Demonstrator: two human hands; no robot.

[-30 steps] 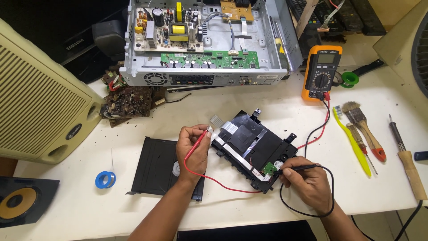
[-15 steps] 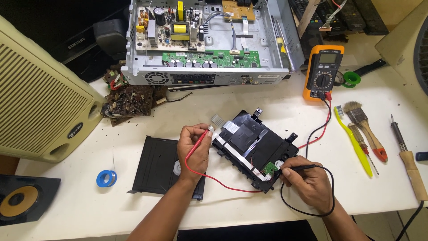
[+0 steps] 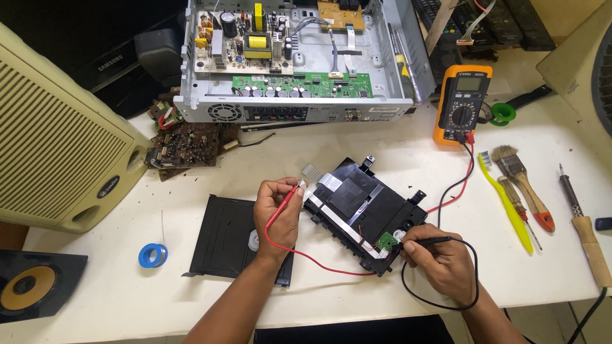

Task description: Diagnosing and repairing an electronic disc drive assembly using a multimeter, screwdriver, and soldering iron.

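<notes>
My left hand [image 3: 278, 216] grips a red test probe [image 3: 285, 203], its tip at the near-left edge of a black disc-drive mechanism [image 3: 360, 210] by a white ribbon cable [image 3: 322, 179]. A black test probe [image 3: 428, 241] is pinched in my right hand [image 3: 440, 261], with its tip on a small green circuit board [image 3: 386, 241] at the drive's front corner. Red and black leads run to an orange multimeter [image 3: 464, 103] standing behind the drive. A flat black disc tray [image 3: 229, 239] lies under my left wrist.
An opened silver player chassis [image 3: 299, 57] with circuit boards sits at the back. A cream speaker cabinet [image 3: 57, 146] stands left, a blue tape roll [image 3: 153, 255] near it. A yellow toothbrush [image 3: 507, 200], paintbrush [image 3: 519, 181], screwdriver [image 3: 519, 210] and soldering iron [image 3: 583, 223] lie right.
</notes>
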